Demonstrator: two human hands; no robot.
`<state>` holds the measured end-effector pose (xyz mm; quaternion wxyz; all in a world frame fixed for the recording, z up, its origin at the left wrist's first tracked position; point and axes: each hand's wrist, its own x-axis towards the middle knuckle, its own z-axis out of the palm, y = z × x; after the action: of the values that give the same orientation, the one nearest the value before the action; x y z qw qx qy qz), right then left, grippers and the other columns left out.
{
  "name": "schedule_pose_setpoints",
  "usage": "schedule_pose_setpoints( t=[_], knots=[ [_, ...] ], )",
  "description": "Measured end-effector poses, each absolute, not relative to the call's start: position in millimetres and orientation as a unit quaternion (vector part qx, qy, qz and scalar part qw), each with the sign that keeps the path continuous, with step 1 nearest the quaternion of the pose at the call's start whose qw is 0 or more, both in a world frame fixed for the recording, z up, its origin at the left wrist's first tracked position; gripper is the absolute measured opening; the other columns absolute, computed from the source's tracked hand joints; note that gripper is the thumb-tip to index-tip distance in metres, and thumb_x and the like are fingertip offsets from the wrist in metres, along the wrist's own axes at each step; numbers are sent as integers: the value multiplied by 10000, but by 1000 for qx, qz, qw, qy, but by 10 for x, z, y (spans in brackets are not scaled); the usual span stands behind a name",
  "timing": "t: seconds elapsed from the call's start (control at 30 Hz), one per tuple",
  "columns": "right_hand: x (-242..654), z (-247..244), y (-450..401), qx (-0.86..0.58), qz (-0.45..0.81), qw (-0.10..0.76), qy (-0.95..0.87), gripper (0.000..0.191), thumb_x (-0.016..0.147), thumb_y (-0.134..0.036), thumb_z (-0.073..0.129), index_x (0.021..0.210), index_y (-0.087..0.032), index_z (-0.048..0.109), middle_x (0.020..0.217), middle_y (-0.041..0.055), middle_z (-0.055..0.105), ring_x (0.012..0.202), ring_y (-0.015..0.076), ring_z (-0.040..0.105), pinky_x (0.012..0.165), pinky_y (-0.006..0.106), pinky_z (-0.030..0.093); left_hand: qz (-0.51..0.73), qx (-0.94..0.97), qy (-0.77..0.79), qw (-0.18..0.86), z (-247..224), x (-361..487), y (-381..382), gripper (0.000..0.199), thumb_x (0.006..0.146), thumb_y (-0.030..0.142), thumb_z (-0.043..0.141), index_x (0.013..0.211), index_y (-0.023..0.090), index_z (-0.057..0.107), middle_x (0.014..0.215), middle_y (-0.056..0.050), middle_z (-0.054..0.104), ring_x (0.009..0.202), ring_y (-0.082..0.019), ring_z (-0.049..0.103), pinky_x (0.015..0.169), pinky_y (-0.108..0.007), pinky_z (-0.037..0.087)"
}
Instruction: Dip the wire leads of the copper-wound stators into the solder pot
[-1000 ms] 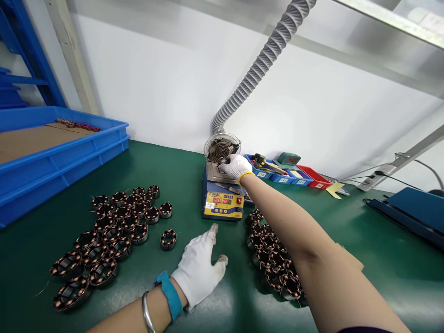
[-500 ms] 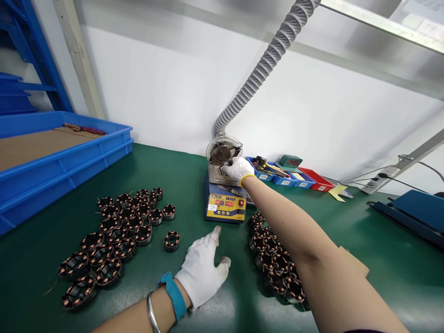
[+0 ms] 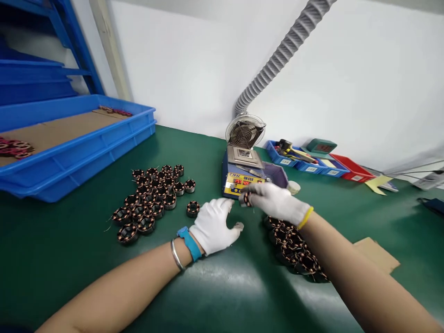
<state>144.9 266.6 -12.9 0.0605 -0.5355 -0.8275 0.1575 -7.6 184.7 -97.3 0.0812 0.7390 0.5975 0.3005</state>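
My right hand, in a white glove with a yellow cuff, pinches a small copper-wound motor stator in front of the solder pot. My left hand, also gloved, hovers over the green table with fingers and thumb apart and nothing in them. Just left of it stands a single stator. A cluster of stators covers the table farther left. Another group of stators lies under and beside my right forearm, partly hidden. The pot's display glows red; my right fingers cover part of its front.
A grey exhaust hose drops to a round fan behind the pot. On the left is a large blue tray. Small blue bins, a red bin and a cardboard piece are on the right.
My right hand has come back from the top of the solder pot toward me, holding a stator. My left hand stays open near the pot. The camera view has shifted.
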Motion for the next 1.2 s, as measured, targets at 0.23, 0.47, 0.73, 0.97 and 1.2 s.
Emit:
schedule_pose_setpoints(
  t=[0.23,0.47,0.73,0.97,1.2],
  knots=[
    [1689,-377,2330,-535,-51,-111,-836,244,828,-187,535,1005,-138,696,1032,186,663,1004,353,606,837,432,479,55,677,733,32,-587,-527,1889,612,634,573,667,1033,111,621,1007,-190,624,913,-368,618,768,-460,488],
    [1255,-776,1851,-526,142,146,-826,467,877,-436,496,1305,-251,520,1274,68,586,1066,283,597,869,378,489,64,699,708,82,-872,-536,2026,345,752,454,592,946,175,648,955,-114,653,855,-259,655,709,-321,498],
    [1092,-1130,1946,-506,354,287,-733,375,864,-391,526,1198,-240,605,1128,61,665,1051,257,614,905,392,488,250,678,679,130,-1034,-412,1971,207,708,337,616,842,181,634,994,-89,656,891,-240,648,800,-328,509],
    [1034,-1234,2061,-475,542,445,-532,313,712,-223,644,1022,-182,634,981,51,714,894,194,681,848,327,556,383,645,607,263,-1152,-269,1960,411,683,266,602,1086,188,589,1068,-60,699,993,-219,648,909,-356,511],
    [1063,-1233,2087,-481,490,495,-533,377,696,-257,656,1060,-173,601,1003,77,702,909,205,676,855,345,560,347,641,595,339,-1002,-381,1962,196,695,282,522,774,167,660,815,-64,724,747,-189,651,729,-321,534]
  ],
)
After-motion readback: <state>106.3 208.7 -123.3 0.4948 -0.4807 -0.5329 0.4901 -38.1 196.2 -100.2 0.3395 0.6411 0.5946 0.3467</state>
